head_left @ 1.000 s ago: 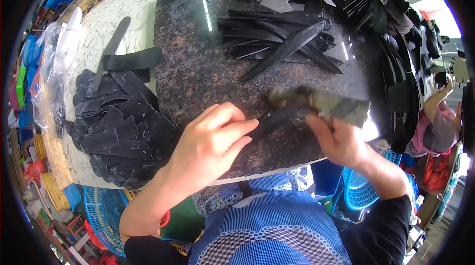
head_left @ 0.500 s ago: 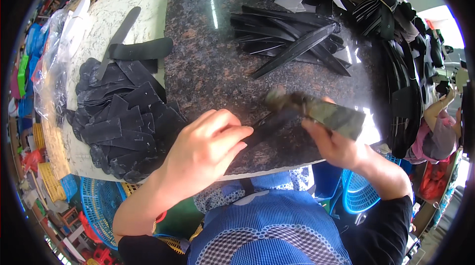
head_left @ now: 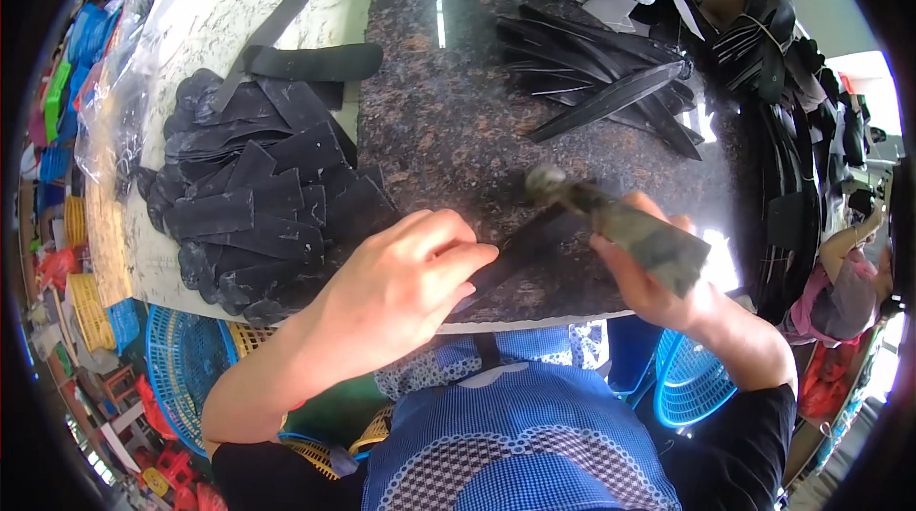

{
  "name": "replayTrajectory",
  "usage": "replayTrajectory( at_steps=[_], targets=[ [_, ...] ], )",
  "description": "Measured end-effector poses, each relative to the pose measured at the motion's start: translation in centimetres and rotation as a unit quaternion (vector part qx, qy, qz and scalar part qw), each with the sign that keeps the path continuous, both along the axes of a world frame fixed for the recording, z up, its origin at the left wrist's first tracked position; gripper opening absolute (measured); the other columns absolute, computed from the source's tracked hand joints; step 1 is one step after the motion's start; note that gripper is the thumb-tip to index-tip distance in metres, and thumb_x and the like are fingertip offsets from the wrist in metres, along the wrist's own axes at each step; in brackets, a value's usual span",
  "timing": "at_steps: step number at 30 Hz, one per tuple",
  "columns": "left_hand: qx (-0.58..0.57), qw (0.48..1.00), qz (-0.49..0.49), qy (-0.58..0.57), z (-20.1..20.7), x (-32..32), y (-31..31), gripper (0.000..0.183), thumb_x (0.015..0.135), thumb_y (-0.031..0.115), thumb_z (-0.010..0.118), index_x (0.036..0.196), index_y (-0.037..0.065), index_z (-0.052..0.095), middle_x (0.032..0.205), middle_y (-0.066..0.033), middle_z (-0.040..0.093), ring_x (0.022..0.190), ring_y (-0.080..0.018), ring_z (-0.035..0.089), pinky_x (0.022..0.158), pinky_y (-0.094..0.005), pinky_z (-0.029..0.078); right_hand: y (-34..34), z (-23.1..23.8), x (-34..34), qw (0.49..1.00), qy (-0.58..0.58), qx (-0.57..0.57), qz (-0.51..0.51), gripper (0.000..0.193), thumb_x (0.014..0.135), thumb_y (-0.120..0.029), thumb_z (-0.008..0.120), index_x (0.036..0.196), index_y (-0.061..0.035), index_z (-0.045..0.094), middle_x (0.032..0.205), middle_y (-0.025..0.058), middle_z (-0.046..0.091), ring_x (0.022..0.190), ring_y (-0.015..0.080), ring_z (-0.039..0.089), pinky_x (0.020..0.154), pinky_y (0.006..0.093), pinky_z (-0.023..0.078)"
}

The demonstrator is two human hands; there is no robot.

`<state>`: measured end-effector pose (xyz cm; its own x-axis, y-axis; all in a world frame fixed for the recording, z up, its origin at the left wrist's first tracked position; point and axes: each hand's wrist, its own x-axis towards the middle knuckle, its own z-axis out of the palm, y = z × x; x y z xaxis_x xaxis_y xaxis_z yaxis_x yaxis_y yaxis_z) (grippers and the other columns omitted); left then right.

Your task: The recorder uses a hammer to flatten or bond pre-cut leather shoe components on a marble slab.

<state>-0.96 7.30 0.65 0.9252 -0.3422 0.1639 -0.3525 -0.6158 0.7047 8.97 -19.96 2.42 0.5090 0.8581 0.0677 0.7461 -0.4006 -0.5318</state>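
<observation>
My left hand pinches the near end of a flat black strip, which lies slanting on a dark speckled stone slab. My right hand is wrapped round the thick, greenish-grey handle of a hammer. Its rounded head is over the slab, just beyond the strip's far end; whether it touches the strip I cannot tell. Left of the slab is a heap of short black strips. Farther back on the slab lies a loose pile of long, narrow black pieces.
Bundled black pieces line the right edge, with grey and black scraps at the back. Clear plastic wrap lies at the far left. Blue baskets stand below the table edge. Another person is at the far right.
The view has turned slightly, so the slab and piles appear farther right. The hammer head has shifted slightly and looks less blurred. Both hands keep their holds.
</observation>
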Motion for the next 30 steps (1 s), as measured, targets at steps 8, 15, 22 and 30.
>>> replayTrajectory(
  at_steps=[8,15,22,30],
  targets=[
    [-0.017,0.999,0.045,-0.004,-0.8,-1.8,0.3,0.025,0.076,0.005,0.083,0.100,0.000,0.074,0.093,-0.0087,0.066,0.079,-0.0269,0.067,0.069,-0.0373,0.057,0.3,-0.7,-0.2,0.997,0.063,0.019,0.039,0.027,0.087,-0.012,0.074,0.107,-0.0027,0.058,0.068,0.0086,0.063,0.052,0.0246,0.067,0.047,0.0362,0.054],
    [-0.041,0.998,0.053,0.003,-0.8,-2.5,1.2,0.024,0.073,0.005,0.085,0.095,0.002,0.075,0.088,-0.0079,0.068,0.077,-0.0267,0.068,0.065,-0.0370,0.055,1.0,-1.3,-0.3,0.986,-0.093,-0.044,0.129,0.023,0.100,-0.011,0.058,0.121,-0.0045,0.064,0.099,0.0117,0.064,0.080,0.0211,0.065,0.048,0.0306,0.037],
    [-0.030,0.995,0.085,-0.030,-1.4,-3.9,1.3,0.021,0.073,0.006,0.086,0.090,0.003,0.076,0.086,-0.0072,0.067,0.075,-0.0250,0.067,0.064,-0.0359,0.055,2.3,-1.5,0.0,0.993,-0.009,0.039,0.107,0.022,0.097,-0.009,0.059,0.117,0.0001,0.060,0.078,0.0125,0.062,0.043,0.0159,0.055,0.039,0.0312,0.044],
    [-0.028,0.987,0.140,-0.078,-2.3,-5.2,0.4,0.023,0.070,0.006,0.090,0.087,0.003,0.075,0.083,-0.0045,0.066,0.069,-0.0219,0.064,0.058,-0.0342,0.052,3.9,0.2,-0.8,0.988,0.105,-0.018,0.115,0.022,0.089,-0.011,0.074,0.100,-0.0039,0.057,0.065,0.0073,0.060,0.051,0.0276,0.065,0.046,0.0391,0.051]
  ],
)
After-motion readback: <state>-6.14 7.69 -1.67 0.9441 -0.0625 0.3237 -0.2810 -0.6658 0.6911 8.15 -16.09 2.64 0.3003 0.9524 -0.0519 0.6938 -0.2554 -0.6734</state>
